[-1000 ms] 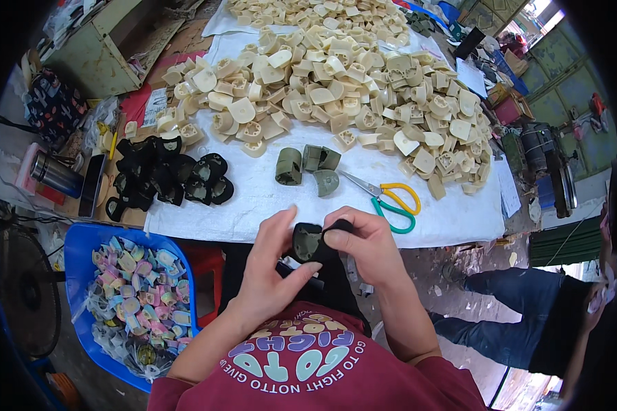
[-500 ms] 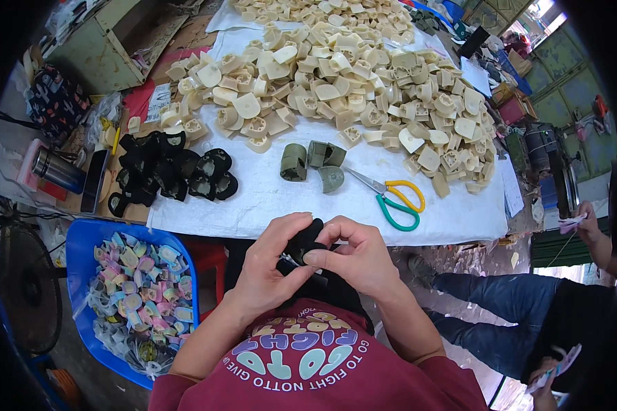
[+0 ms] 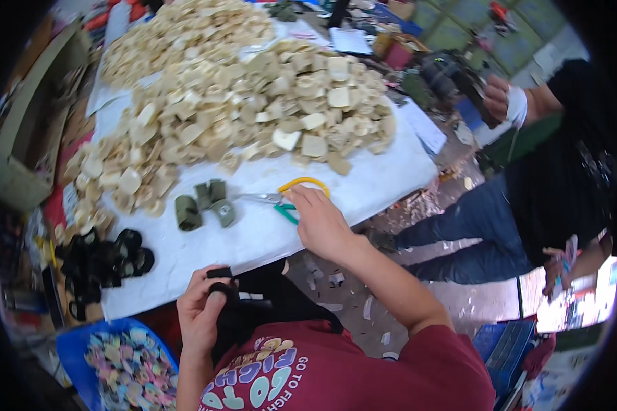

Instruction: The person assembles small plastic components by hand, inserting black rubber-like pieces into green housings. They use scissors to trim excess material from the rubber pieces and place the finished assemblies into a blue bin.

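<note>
The left hand (image 3: 202, 308) is curled with thumb and fingers closed on a small black curved piece (image 3: 224, 279), held out in front of the near edge of the white-covered surface (image 3: 384, 179); if that pinch loosened, the piece could fall to the lap or floor. The right hand (image 3: 320, 222) lies over the handles of the scissors (image 3: 279, 198), fingers bent at the yellow and green loops; whether they have closed round them I cannot tell. Catching just one loop could let the scissors swing or spread. The blades point left toward the dark green curved pieces (image 3: 188, 213), so a leftward sweep could scatter these. The heap of cream moulded pieces (image 3: 274, 103) ends near the yellow loop, and a wide lift might knock some loose.
</note>
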A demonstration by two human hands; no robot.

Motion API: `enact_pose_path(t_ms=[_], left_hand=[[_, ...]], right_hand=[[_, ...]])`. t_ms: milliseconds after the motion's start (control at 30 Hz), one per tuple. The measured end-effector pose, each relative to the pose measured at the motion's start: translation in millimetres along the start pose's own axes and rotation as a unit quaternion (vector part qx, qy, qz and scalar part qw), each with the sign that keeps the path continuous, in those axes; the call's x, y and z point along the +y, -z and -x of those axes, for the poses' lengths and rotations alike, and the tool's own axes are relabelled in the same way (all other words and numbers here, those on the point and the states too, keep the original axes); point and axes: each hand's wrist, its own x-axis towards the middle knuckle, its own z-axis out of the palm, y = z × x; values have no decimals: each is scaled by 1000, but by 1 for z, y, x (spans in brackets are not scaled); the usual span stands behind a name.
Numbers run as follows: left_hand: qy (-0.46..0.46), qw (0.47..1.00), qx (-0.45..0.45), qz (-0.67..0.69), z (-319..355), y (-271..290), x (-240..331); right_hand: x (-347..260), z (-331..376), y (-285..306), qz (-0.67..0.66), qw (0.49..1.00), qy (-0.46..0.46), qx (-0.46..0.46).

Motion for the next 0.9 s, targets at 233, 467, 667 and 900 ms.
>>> enact_pose_path(t_ms=[233, 467, 667, 900], left_hand=[[14, 998, -18, -52, 1, -6, -8], [65, 998, 12, 23, 2, -9, -5], [117, 992, 4, 49, -2, -14, -7], [119, 991, 7, 58, -1, -12, -5]], right_hand=[[51, -26, -6, 91, 992, -8, -88], [58, 22, 41, -330, 910, -202, -151], [7, 87, 52, -487, 808, -233, -236], [-27, 92, 74, -328, 874, -158, -322]])
